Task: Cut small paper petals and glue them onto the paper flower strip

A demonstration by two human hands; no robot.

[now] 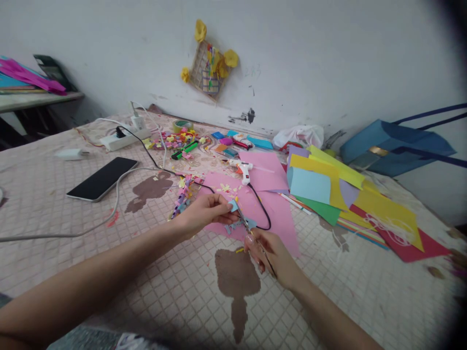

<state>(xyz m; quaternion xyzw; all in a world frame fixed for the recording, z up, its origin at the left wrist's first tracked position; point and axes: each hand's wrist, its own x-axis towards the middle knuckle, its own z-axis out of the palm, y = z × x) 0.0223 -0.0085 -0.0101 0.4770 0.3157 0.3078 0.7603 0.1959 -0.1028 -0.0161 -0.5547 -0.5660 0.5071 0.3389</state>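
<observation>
A small light-blue paper piece (232, 206) is pinched between the thumb and fingers of my left hand (210, 212). My right hand (272, 253) grips a slim metal tool (243, 221), which looks like scissors or tweezers, its tip reaching toward the blue paper. Under both hands lie pink sheets (280, 221) with small blue and yellow scraps on them. Just beyond, a white glue gun (245, 171) rests on the pink paper, its black cord curving to the right of my hands.
A phone (104, 179) and a power strip (125, 140) with cables are at the left. Colourful paper flowers (170, 139) and a green cutter (185, 150) lie behind. Stacked coloured sheets (317, 187) and a blue bag (394, 148) stand at the right.
</observation>
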